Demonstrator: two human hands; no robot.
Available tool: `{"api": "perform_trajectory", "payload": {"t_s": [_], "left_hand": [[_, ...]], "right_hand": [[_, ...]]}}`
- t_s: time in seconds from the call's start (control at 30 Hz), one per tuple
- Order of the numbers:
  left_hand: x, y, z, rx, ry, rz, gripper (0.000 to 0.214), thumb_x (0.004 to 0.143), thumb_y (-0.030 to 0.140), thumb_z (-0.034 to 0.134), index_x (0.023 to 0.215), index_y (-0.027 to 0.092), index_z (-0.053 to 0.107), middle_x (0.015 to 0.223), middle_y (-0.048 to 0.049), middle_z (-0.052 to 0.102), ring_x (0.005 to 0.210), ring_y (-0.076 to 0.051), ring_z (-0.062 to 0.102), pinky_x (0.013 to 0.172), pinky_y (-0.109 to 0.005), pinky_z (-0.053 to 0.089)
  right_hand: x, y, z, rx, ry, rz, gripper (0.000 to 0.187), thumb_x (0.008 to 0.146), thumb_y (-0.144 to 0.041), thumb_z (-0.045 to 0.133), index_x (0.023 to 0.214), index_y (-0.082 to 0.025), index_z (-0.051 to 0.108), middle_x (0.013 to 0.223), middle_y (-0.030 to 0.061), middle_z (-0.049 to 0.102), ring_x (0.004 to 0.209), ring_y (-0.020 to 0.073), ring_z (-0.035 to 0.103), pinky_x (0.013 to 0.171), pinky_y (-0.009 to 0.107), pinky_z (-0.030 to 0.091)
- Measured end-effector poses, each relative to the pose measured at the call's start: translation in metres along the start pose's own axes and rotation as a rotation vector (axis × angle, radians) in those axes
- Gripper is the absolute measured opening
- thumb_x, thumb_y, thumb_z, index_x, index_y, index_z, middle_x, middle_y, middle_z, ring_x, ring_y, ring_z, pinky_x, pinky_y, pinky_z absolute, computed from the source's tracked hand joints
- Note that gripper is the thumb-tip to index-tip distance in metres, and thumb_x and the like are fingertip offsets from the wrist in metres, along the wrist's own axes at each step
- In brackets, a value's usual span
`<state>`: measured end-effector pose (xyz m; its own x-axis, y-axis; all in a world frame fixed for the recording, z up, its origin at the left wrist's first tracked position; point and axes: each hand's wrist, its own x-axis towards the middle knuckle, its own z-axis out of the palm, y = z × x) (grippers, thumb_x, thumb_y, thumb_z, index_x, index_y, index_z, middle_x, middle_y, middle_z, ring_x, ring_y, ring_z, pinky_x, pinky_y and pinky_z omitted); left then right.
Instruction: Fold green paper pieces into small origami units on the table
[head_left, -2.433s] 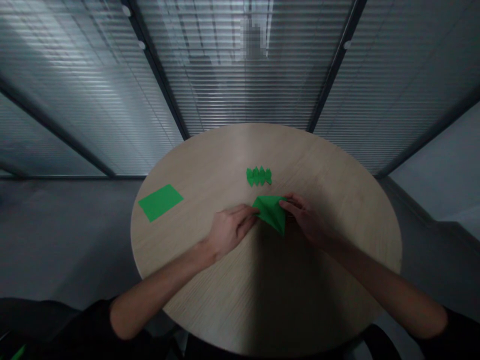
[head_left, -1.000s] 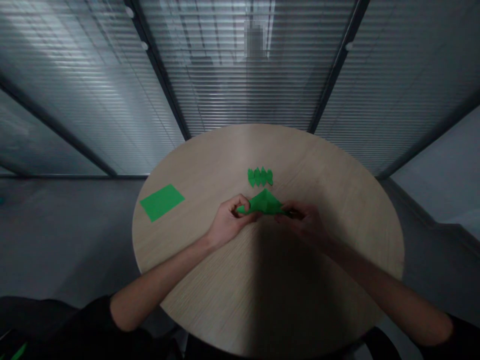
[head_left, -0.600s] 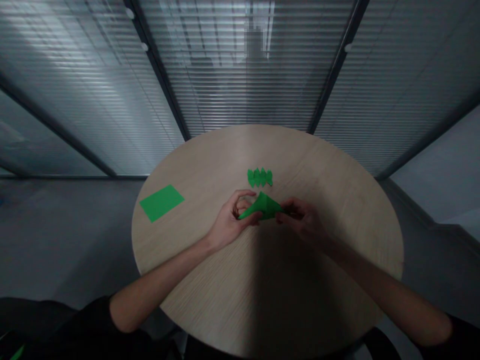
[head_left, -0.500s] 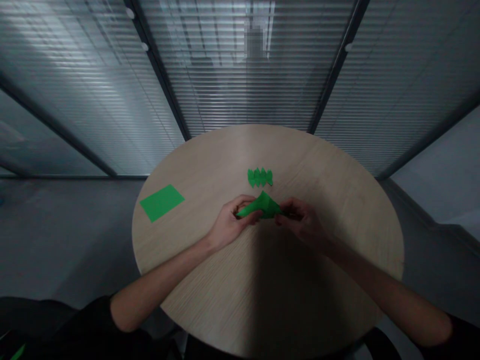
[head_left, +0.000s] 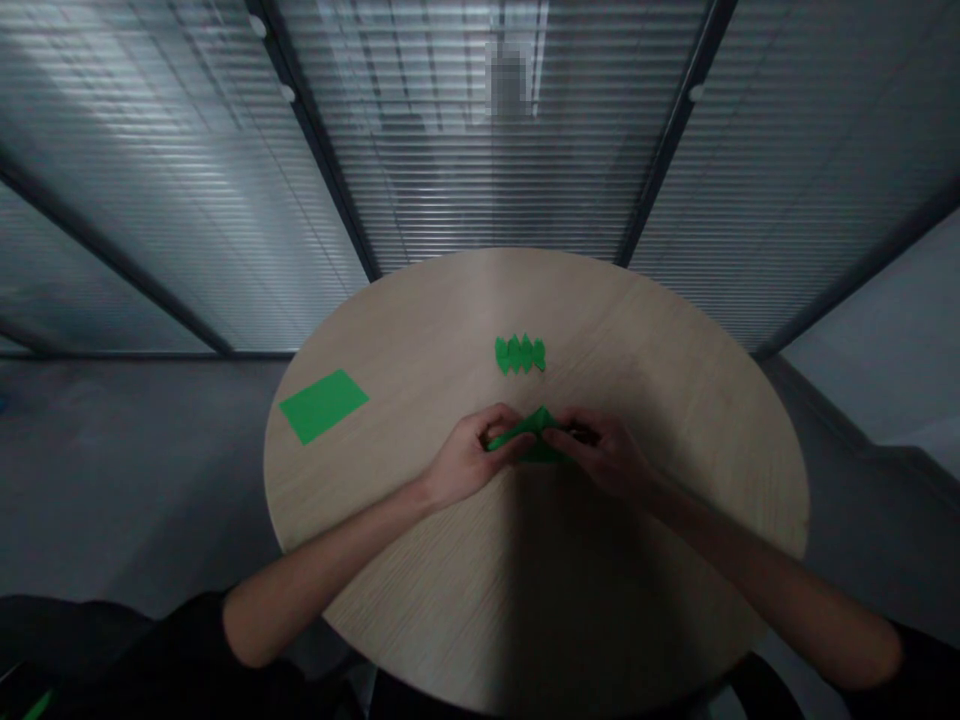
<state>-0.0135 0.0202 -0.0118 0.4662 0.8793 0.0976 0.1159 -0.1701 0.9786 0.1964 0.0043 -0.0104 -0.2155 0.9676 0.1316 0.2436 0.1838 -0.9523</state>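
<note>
A folded piece of green paper lies between my two hands near the middle of the round wooden table. My left hand pinches its left end with curled fingers. My right hand grips its right end, fingers closed over it. Most of the paper is hidden by my fingers. Beyond it, a small folded green paper piece with zigzag points rests on the table, untouched.
A flat green paper sheet lies near the table's left edge. Behind the table stand glass walls with horizontal blinds and dark frames. Grey floor surrounds the table.
The green paper was a wider, raised triangle held up between my hands; now it is pressed lower and narrower, with both hands drawn closer together over it.
</note>
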Motion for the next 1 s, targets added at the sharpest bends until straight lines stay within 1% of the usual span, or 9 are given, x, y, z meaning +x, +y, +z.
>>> {"api": "perform_trajectory", "payload": {"t_s": [0.07,0.1,0.23,0.3,0.4,0.6,0.73,0.87,1.0], "left_hand": [[-0.0003,0.0004,0.0024,-0.001,0.02,0.016,0.027,0.089,0.04,0.07,0.098,0.015,0.065,0.071,0.0008,0.061,0.062,-0.012,0.055,0.054,-0.022,0.04],[-0.0004,0.0009,0.0036,-0.009,0.031,0.02,0.027,0.088,0.04,0.07,0.098,0.015,0.066,0.07,0.0015,0.059,0.061,-0.011,0.053,0.054,-0.022,0.038],[-0.0013,0.0045,0.0066,-0.047,0.053,-0.002,0.026,0.088,0.04,0.068,0.085,0.014,0.067,0.057,0.0057,0.044,0.052,-0.009,0.039,0.047,-0.021,0.027],[-0.0019,0.0061,0.0072,-0.054,0.054,-0.016,0.027,0.087,0.04,0.068,0.083,0.014,0.067,0.057,0.0062,0.041,0.051,-0.009,0.036,0.047,-0.021,0.024],[-0.0027,0.0071,0.0078,-0.043,0.062,-0.027,0.027,0.087,0.041,0.068,0.081,0.014,0.066,0.058,0.0058,0.04,0.052,-0.009,0.035,0.047,-0.021,0.024],[-0.0033,0.0084,0.0088,-0.043,0.067,-0.031,0.028,0.088,0.042,0.068,0.08,0.015,0.066,0.058,0.0056,0.04,0.052,-0.009,0.034,0.046,-0.021,0.023],[-0.0037,0.0084,0.0087,-0.036,0.073,-0.029,0.03,0.088,0.042,0.067,0.081,0.014,0.066,0.058,0.0055,0.04,0.052,-0.009,0.035,0.047,-0.021,0.024],[-0.0044,0.0059,0.0086,-0.024,0.076,-0.027,0.032,0.089,0.044,0.067,0.082,0.013,0.067,0.06,0.0045,0.045,0.054,-0.009,0.038,0.048,-0.02,0.026],[-0.0051,0.0059,0.0088,-0.023,0.088,-0.015,0.033,0.09,0.044,0.066,0.079,0.013,0.066,0.059,0.0051,0.043,0.053,-0.008,0.036,0.048,-0.02,0.026]], "right_hand": [[-0.0002,-0.0006,0.0011,-0.003,-0.012,0.01,0.028,0.084,-0.046,0.071,0.073,-0.021,0.066,0.065,-0.0012,0.058,0.06,0.0146,0.054,0.056,0.027,0.042],[-0.0004,-0.001,0.0016,-0.006,-0.02,0.015,0.028,0.084,-0.046,0.071,0.072,-0.021,0.066,0.065,-0.0013,0.057,0.06,0.0144,0.053,0.056,0.027,0.041],[-0.001,-0.0029,0.0024,0.005,-0.045,0.017,0.024,0.085,-0.044,0.07,0.077,-0.022,0.067,0.07,-0.0001,0.061,0.065,0.0157,0.057,0.061,0.028,0.044],[-0.0011,-0.0034,0.0025,0.033,-0.042,0.022,0.022,0.086,-0.044,0.069,0.082,-0.022,0.069,0.075,0.0008,0.064,0.068,0.0168,0.06,0.063,0.028,0.046],[-0.001,-0.0033,0.0023,0.052,-0.028,0.039,0.023,0.086,-0.046,0.069,0.082,-0.023,0.071,0.077,0.0014,0.066,0.071,0.0177,0.061,0.065,0.029,0.048],[-0.0012,-0.0032,0.0027,0.072,-0.022,0.044,0.023,0.086,-0.044,0.069,0.08,-0.022,0.072,0.073,0.0008,0.065,0.068,0.0163,0.06,0.063,0.028,0.047],[-0.0015,-0.005,0.0034,0.052,-0.012,0.033,0.024,0.086,-0.044,0.069,0.078,-0.021,0.072,0.071,0.0008,0.065,0.065,0.0154,0.06,0.06,0.027,0.046],[-0.0017,-0.0064,0.0036,0.058,-0.014,0.027,0.029,0.086,-0.046,0.067,0.077,-0.019,0.07,0.07,0.001,0.064,0.064,0.0146,0.06,0.059,0.026,0.047],[-0.0021,-0.0054,0.0036,0.052,-0.019,0.028,0.029,0.086,-0.045,0.067,0.077,-0.017,0.07,0.068,0.0005,0.063,0.061,0.0133,0.058,0.057,0.024,0.045]]}}
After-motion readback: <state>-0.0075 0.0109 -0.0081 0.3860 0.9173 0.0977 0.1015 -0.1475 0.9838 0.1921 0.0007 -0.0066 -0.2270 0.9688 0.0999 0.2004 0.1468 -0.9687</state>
